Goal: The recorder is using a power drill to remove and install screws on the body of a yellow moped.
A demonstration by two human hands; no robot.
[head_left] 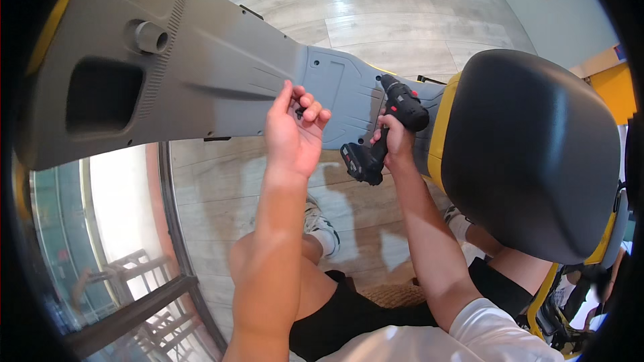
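My left hand (pixel 295 127) is turned palm up over the grey plastic floor panel (pixel 329 84). Its fingers curl around a few small dark pieces (pixel 300 112) that look like screws, partly hidden by the fingers. In my right hand (pixel 397 139) is a black cordless drill (pixel 404 104) with red marks, gripped by its handle. The drill's battery (pixel 362 164) points toward me. Its nose is at the far edge of the panel, close to a dark fastener hole; whether it touches cannot be made out.
A long grey moulded cover (pixel 221 60) with a square recess and a short tube extends to the left. At right stands a black padded seat (pixel 530 154) on a yellow base. A dark-framed glass panel (pixel 127 228) is at lower left, above a wood-look floor (pixel 221 181).
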